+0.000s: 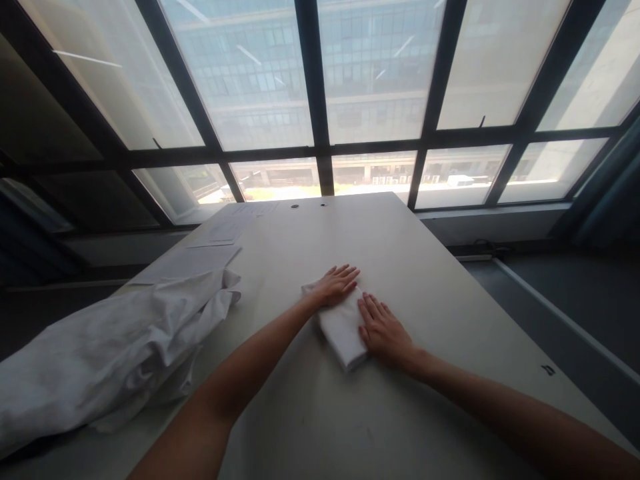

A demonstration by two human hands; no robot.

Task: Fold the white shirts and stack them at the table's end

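Note:
A small folded white cloth [341, 330] lies on the pale table [400, 260], near its middle. My left hand [335, 285] rests flat on the cloth's far end, fingers spread and pointing right. My right hand [384, 330] lies flat along the cloth's right edge, fingers stretched forward. Neither hand grips anything; both press down with the palm.
A heap of crumpled white fabric [100, 353] covers the table's left side. Sheets of paper [200, 257] lie beyond it at the far left. Large windows [320, 87] stand behind the table. The table's right edge drops to a dark floor [575, 293].

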